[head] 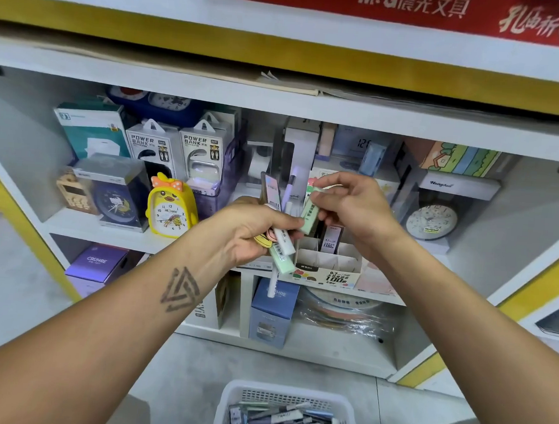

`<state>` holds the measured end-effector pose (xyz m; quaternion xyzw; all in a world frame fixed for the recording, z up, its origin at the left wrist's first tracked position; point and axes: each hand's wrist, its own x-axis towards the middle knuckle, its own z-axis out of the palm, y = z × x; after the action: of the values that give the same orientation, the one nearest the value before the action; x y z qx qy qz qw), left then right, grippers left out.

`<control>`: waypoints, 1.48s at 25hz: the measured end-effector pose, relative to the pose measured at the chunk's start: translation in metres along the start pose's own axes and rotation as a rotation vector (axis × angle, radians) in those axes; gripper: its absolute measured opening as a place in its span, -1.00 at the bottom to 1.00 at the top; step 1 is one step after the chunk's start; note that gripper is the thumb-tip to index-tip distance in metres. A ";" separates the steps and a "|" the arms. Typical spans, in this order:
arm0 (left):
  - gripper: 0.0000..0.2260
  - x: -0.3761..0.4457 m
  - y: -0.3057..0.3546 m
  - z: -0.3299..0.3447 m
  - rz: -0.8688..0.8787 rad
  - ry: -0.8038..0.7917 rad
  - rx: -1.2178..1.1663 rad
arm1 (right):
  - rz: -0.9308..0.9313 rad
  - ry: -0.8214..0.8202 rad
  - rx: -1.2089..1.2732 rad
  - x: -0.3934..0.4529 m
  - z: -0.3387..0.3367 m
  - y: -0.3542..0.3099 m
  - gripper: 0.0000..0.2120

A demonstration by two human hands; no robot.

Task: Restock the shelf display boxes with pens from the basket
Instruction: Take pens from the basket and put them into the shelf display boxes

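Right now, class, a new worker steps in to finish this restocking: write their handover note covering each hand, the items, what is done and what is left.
Left hand: grips a mixed bunch of pens, held in front of the shelf.
Right hand: pinches one pale green pen, apparently drawing it from the bunch.
Display box: white, divided, on the middle shelf; one dark pack stands in it, most compartments look empty.
Basket: on the floor below, holding many pens.
Done: little so far. Left: place the held pens, then the basket's.
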<state>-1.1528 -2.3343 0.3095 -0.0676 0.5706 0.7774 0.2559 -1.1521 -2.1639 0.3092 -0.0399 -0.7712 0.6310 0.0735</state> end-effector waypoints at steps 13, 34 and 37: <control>-0.77 -0.001 0.015 -0.037 -0.035 0.097 -0.007 | -0.133 -0.014 -0.200 -0.003 -0.003 -0.005 -0.88; -0.91 -0.010 0.028 -0.101 -0.029 0.142 0.060 | -0.405 -0.266 -0.779 0.005 0.072 0.044 -0.88; -0.91 -0.010 0.029 -0.097 -0.029 0.120 0.061 | -0.393 -0.296 -0.785 0.006 0.071 0.044 -0.90</control>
<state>-1.1759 -2.4336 0.3047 -0.1146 0.6075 0.7503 0.2344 -1.1714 -2.2231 0.2531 0.1727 -0.9470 0.2642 0.0602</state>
